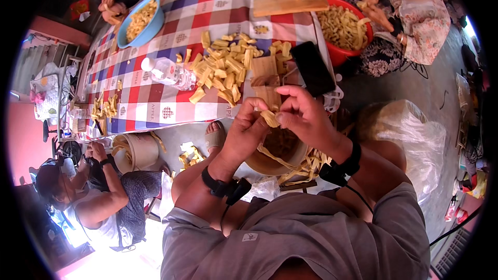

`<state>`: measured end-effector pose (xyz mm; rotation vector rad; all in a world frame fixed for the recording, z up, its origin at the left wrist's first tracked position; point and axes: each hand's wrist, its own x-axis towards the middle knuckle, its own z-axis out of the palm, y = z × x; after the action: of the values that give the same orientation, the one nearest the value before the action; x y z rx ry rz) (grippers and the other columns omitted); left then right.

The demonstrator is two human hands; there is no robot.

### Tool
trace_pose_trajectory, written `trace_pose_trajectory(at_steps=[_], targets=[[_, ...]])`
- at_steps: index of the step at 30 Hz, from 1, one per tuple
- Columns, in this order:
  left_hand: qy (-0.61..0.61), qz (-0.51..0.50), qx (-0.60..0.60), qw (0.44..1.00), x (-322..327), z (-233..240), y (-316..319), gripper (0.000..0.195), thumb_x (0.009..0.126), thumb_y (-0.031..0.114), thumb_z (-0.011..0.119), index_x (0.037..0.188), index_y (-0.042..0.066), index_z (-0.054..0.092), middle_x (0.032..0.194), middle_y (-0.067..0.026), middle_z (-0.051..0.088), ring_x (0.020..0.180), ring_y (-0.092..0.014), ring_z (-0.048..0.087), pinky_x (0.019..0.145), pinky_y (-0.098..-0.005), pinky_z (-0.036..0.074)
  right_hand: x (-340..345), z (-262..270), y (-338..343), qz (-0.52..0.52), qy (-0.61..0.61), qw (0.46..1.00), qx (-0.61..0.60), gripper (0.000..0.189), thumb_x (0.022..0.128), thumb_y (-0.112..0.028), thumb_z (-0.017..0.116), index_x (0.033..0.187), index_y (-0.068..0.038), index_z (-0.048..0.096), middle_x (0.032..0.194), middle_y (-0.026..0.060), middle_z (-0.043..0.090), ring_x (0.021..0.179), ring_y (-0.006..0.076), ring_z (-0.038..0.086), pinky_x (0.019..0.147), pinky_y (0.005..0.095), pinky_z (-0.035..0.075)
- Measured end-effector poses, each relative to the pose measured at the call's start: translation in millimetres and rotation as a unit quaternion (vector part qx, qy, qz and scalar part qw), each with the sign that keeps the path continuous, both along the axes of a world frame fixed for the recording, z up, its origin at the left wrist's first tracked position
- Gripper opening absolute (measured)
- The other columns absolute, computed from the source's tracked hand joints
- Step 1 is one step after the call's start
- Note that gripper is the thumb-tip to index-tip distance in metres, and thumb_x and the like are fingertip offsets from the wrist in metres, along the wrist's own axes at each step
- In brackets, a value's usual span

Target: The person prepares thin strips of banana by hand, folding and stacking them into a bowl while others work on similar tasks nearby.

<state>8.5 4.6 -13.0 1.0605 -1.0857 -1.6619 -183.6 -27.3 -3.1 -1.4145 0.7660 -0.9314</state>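
Observation:
A small folded piece of pale yellow strip (270,118) is pinched between the fingertips of my two hands. My left hand (248,126) grips its left end with thumb and fingers. The thumb of my right hand (309,118) presses on its right end, the index finger raised. Below them stands a round tub (258,166) with brownish pieces inside, partly hidden by my hands. One long strip (278,158) hangs over its rim. Just beyond my fingers, a wooden block (265,68) rests at the table edge beside a heap of folded yellow pieces (223,66).
On the checked tablecloth (186,19) are a plastic bottle (171,73), a black phone (313,69) and a blue basin (142,23). A red basin (344,27) stands right, near a person's hands. Loose strips (307,165) and a plastic bag (404,144) lie beside me. Another person sits left by a white bucket (146,151).

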Motion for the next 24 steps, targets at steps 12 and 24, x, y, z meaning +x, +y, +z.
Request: trace_pose_trajectory(at_steps=[12, 24], targets=[[-0.033, -0.089, -0.038, 0.995, 0, 7, -1, 0.038, 0.100, 0.000, 0.046, 0.134, 0.015, 0.035, 0.098, -0.0002, 0.055, 0.081, -0.006, 0.049, 0.072, -0.0204, 0.041, -10, -2, -14, 0.036, 0.129, 0.987, -0.085, 0.014, 0.095, -0.013, 0.057, 0.095, 0.001, 0.057, 0.075, 0.0043, 0.056, 0.069, 0.0084, 0.054, 0.060, 0.0268, 0.044], [0.017, -0.058, -0.001, 0.998, -4, 4, 11, 0.033, 0.105, 0.021, 0.044, 0.135, 0.007, 0.044, 0.084, -0.0001, 0.058, 0.068, -0.010, 0.051, 0.067, -0.0230, 0.043, -19, 5, -28, 0.012, -0.118, 0.945, 0.304, 0.014, 0.096, -0.019, 0.057, 0.091, -0.006, 0.057, 0.066, -0.0058, 0.045, 0.056, 0.0019, 0.039, 0.049, 0.0190, 0.028]])
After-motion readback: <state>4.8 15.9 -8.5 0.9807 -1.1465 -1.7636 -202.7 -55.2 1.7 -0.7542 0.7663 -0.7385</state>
